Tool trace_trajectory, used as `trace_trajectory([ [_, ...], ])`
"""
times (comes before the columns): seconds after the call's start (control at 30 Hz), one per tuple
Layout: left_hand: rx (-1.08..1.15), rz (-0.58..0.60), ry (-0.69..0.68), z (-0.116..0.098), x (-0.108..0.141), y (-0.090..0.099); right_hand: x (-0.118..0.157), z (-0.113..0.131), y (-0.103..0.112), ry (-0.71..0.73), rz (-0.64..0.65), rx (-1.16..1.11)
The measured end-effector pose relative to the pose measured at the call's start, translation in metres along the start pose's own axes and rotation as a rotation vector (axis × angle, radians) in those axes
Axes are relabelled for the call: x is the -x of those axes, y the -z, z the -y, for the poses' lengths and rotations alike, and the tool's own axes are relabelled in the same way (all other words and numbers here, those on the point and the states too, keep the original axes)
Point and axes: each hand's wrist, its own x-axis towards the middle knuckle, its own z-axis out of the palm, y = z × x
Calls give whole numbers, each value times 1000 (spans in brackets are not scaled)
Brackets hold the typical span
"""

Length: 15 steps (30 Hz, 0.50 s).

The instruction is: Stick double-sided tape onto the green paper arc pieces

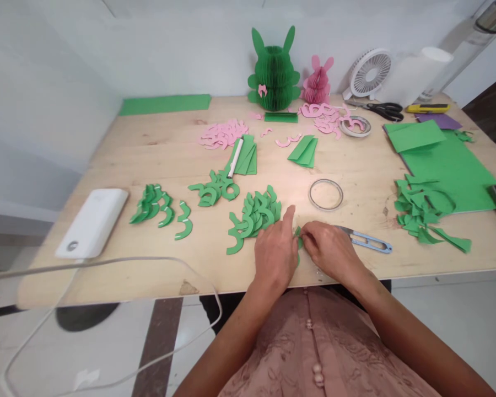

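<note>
Near the table's front edge, my right hand (329,248) is closed with its fingertips pinching a small green paper piece (299,242). My left hand (276,251) holds the same piece from the other side, its index finger pointing forward and its thumb hidden. Most of the piece is covered by my fingers. A pile of curved green paper cut-outs (256,212) lies just beyond my left hand. Beside my right hand are blue thread snips (370,242), partly hidden, and a thin roll of tape (325,194) lies farther back.
More green cut-outs (151,204) and a white power bank (93,223) with a cable lie left. Behind are pink cut-outs (223,134), a white pen (235,157), a green paper rabbit (274,77) and scissors (384,110). Green scraps (421,204) and green sheets (450,171) lie right.
</note>
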Motion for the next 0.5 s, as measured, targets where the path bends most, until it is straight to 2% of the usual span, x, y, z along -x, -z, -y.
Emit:
trace_trajectory([
  [0.27,23,-41,-30,3,1,-4,-2,3,1,1,8,65],
  [0.5,31,-22,-14,3,2,-4,-1,5,1,6,6,93],
])
